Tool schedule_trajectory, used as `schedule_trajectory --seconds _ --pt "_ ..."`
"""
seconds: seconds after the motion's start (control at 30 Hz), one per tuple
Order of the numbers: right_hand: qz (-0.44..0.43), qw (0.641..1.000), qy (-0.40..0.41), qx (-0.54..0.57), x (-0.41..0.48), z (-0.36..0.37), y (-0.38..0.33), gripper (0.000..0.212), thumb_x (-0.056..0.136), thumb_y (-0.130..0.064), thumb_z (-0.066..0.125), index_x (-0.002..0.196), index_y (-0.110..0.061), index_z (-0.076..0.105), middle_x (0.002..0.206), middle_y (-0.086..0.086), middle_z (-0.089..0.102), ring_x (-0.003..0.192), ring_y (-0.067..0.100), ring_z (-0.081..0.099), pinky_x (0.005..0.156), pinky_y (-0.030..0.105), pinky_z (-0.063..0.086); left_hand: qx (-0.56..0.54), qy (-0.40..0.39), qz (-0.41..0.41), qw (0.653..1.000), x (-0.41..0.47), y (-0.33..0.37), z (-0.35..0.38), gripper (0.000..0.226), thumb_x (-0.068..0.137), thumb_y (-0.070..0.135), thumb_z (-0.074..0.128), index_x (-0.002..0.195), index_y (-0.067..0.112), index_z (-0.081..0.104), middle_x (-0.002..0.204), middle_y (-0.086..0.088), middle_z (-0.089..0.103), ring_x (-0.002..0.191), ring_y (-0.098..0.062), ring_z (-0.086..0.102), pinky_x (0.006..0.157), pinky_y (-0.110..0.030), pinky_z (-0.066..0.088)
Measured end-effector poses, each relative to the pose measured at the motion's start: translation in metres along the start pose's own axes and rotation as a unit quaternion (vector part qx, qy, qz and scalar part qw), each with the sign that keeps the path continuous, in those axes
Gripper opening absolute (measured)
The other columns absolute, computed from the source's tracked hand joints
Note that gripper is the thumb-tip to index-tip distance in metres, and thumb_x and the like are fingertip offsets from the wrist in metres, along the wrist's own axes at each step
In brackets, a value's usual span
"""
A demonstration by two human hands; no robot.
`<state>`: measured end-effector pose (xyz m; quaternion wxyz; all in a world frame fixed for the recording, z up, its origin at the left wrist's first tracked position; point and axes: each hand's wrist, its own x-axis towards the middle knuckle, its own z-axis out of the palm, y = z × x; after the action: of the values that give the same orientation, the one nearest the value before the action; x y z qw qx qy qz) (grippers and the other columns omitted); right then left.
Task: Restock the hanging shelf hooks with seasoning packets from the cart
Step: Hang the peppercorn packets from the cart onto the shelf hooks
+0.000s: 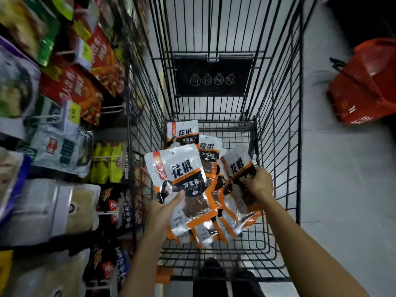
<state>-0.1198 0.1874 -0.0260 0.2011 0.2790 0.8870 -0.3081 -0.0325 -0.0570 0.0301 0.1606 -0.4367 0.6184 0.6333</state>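
Inside the black wire cart [278, 116], both of my hands are down among the goods. My left hand [165, 209] grips a white and orange seasoning packet [180, 174] by its lower part, its front with black lettering facing up. A second packet of the same kind [237, 168] is held in the curled fingers of my right hand [258, 183], tilted to the right. Several more such packets [206, 230] lie piled on the cart floor under both hands, and one [182, 132] leans against the far wall. The shelf hooks [112, 108] jut out on the left.
The shelf on the left is packed with hanging bags: red sauce packets [79, 88], white bags [62, 146], yellow packets [107, 161] and grain bags [53, 211]. A red shopping basket [364, 84] sits on the grey floor to the right. My dark shoes [211, 266] show below the cart.
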Motion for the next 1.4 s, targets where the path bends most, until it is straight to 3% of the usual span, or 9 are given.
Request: schedule_trajectory --seconds 0.13,0.23,0.37,0.47,0.67,0.93,1.03,1.2,1.4 --pt "-0.063 0.993 -0.013 0.103 -0.047 -0.042 -0.017 0.017 0.078 -0.017 0.077 0.088 -0.009 0.067 0.094 0.011 0.070 0.083 0.021 0.063 0.072 0.032 0.050 -0.010 0.002 0.032 0.999 -0.038 0.021 -0.019 0.103 0.060 0.046 0.082 0.141 0.000 0.036 0.127 -0.016 0.059 0.107 -0.025 0.063 0.084 -0.033 0.053" --pt "-0.082 0.976 -0.056 0.194 -0.081 -0.071 -0.032 0.015 0.077 -0.014 0.077 0.087 -0.009 0.067 0.095 0.011 0.071 0.091 0.027 0.068 0.083 0.042 0.056 -0.039 0.030 0.073 0.996 -0.078 0.036 -0.033 0.104 0.062 0.044 0.082 0.143 0.001 0.031 0.142 -0.018 0.044 0.124 -0.033 0.050 0.103 -0.044 0.042" --pt "-0.149 0.948 -0.117 0.257 -0.129 -0.109 -0.050 0.014 0.075 -0.012 0.080 0.079 -0.011 0.067 0.092 0.014 0.072 0.089 0.030 0.069 0.083 0.047 0.056 -0.059 0.057 0.118 0.990 -0.136 0.042 -0.056 0.052 0.062 0.038 0.082 0.101 0.010 0.062 0.099 -0.003 0.071 0.083 -0.010 0.070 0.076 -0.031 0.053" --pt "-0.213 0.925 -0.171 0.266 -0.165 -0.136 -0.058 0.013 0.076 -0.015 0.079 0.081 -0.015 0.067 0.087 0.004 0.073 0.084 0.021 0.068 0.074 0.033 0.056 -0.086 0.116 0.177 0.973 -0.190 0.035 -0.074 0.026 0.069 0.028 0.081 0.080 0.021 0.060 0.058 0.017 0.068 0.055 0.003 0.065 0.054 -0.022 0.048" --pt "-0.328 0.854 -0.294 0.275 -0.250 -0.177 -0.071 0.014 0.074 -0.011 0.079 0.070 -0.013 0.066 0.055 -0.010 0.069 0.046 -0.002 0.062 0.039 0.009 0.040 -0.148 0.219 0.249 0.932 -0.327 0.001 -0.113 0.032 0.069 0.024 0.081 0.089 0.007 0.063 0.076 -0.004 0.074 0.067 -0.014 0.071 0.062 -0.027 0.058" --pt "-0.468 0.712 -0.469 0.233 -0.406 -0.193 -0.081 0.018 0.071 -0.016 0.079 0.088 -0.016 0.072 0.086 -0.004 0.076 0.078 0.007 0.071 0.058 0.010 0.050 -0.172 0.404 0.316 0.841 -0.527 -0.083 -0.167 0.063 0.048 0.049 0.081 0.102 0.022 0.063 0.094 0.003 0.072 0.088 -0.017 0.070 0.069 -0.029 0.054" --pt "-0.504 0.653 -0.527 0.205 -0.470 -0.188 -0.076 0.032 0.066 -0.026 0.079 0.096 -0.015 0.072 0.095 -0.005 0.076 0.087 0.007 0.071 0.065 0.016 0.055 -0.186 0.459 0.327 0.805 -0.597 -0.120 -0.181 0.052 0.044 0.052 0.081 0.090 0.045 0.057 0.086 0.026 0.067 0.080 0.002 0.066 0.073 -0.031 0.052" --pt "-0.542 0.577 -0.591 0.153 -0.579 -0.169 -0.052 0.045 0.063 -0.032 0.081 0.098 -0.007 0.069 0.098 0.006 0.074 0.093 0.015 0.069 0.084 0.033 0.051 -0.226 0.539 0.307 0.751 -0.700 -0.195 -0.200 0.122 0.040 0.061 0.085 0.146 0.028 0.033 0.151 0.001 0.039 0.134 -0.024 0.043 0.106 -0.053 0.039" --pt "-0.561 0.482 -0.665 0.108 -0.718 -0.149 0.012 0.034 0.062 -0.031 0.079 0.093 -0.020 0.071 0.091 -0.010 0.076 0.087 0.004 0.070 0.064 0.012 0.050 -0.264 0.627 0.300 0.669 -0.807 -0.298 -0.218 0.080 0.038 0.060 0.087 0.106 0.021 0.068 0.108 -0.003 0.072 0.102 -0.027 0.066 0.089 -0.053 0.052"
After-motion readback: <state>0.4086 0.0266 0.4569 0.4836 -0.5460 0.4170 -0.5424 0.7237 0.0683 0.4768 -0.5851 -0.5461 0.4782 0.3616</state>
